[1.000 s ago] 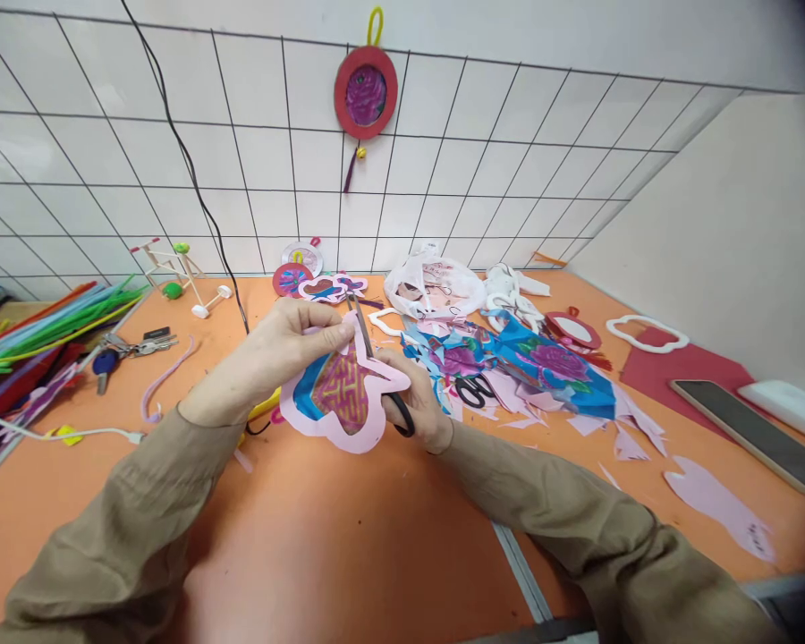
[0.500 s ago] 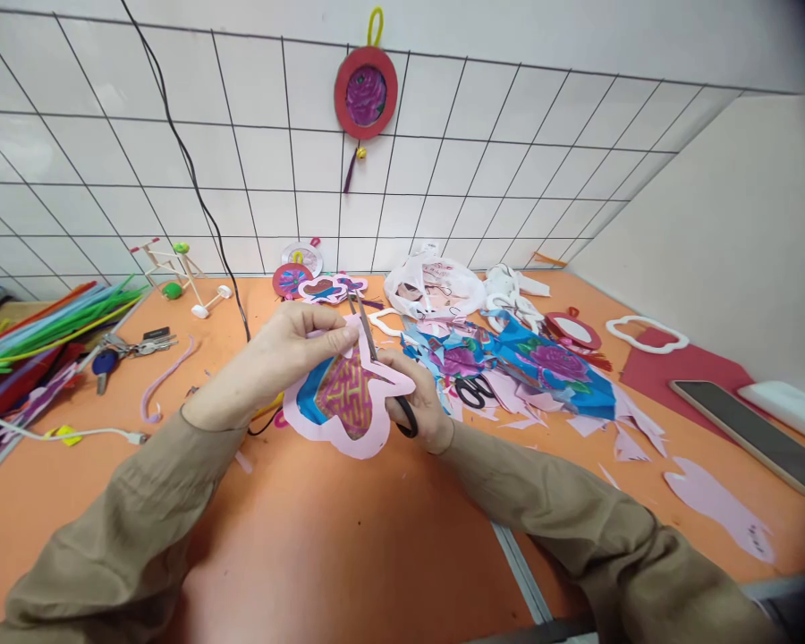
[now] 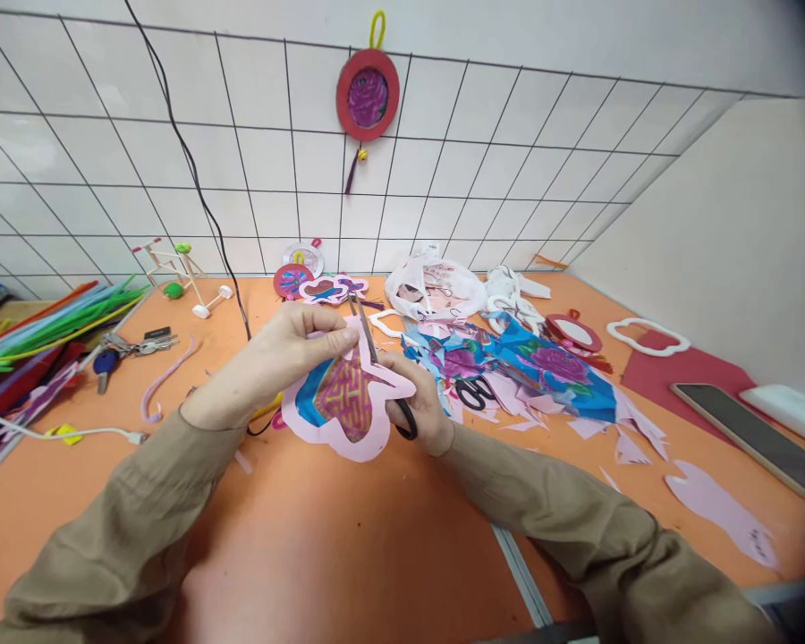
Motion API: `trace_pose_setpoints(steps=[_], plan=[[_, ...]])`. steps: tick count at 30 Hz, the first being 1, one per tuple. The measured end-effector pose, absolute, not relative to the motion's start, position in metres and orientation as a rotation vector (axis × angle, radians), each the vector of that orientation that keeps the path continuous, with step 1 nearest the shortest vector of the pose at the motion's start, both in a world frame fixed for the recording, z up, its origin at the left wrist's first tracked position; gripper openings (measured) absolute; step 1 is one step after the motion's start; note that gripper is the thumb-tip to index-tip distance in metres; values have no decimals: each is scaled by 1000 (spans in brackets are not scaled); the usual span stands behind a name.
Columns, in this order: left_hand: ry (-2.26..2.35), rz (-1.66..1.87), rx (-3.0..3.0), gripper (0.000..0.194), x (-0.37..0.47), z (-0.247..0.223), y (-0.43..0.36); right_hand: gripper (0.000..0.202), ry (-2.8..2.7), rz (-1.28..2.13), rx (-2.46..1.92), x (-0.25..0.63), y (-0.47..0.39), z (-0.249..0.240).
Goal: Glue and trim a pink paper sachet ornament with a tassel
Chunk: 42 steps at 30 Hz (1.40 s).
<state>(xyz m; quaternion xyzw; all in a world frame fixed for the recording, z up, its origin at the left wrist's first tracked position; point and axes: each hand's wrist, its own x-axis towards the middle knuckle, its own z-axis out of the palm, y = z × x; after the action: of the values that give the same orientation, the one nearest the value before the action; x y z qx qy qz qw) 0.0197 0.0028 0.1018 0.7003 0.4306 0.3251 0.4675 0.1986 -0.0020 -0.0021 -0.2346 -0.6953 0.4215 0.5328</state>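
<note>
My left hand [image 3: 295, 344] pinches the upper edge of a pink paper cutout [image 3: 359, 444] between thumb and fingers. The cutout has a wavy outline, with a patterned red-gold and blue piece in its middle, and is held up above the table. My right hand [image 3: 424, 401] is closed on black-handled scissors [image 3: 406, 419], whose slightly parted blades point up and away. The blades are at the cutout's upper right edge, close to my left fingertips; a narrow pink strip juts to the right there. My right hand hides part of the handle.
On the orange table [image 3: 295, 537], blue floral scraps [image 3: 550, 358], a second pair of scissors [image 3: 475, 394] and a plastic bag [image 3: 436, 282] lie beyond my right hand. A phone [image 3: 751, 438] rests far right. Keys [image 3: 124, 349] and pipe cleaners [image 3: 54, 326] are left.
The hands, cutout and scissors stay almost in place. The whole view has shifted very slightly.
</note>
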Motion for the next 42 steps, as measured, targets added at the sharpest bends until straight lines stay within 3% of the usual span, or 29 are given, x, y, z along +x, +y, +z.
trace_pose_setpoints(steps=[19,42], plan=[[1019,751,1720,27,15,110,1,46,-1727,917,-511,198,-1,3],[969,768,1716,24,18,105,-2,45,-1685,1063,-538,199,-2,-4]])
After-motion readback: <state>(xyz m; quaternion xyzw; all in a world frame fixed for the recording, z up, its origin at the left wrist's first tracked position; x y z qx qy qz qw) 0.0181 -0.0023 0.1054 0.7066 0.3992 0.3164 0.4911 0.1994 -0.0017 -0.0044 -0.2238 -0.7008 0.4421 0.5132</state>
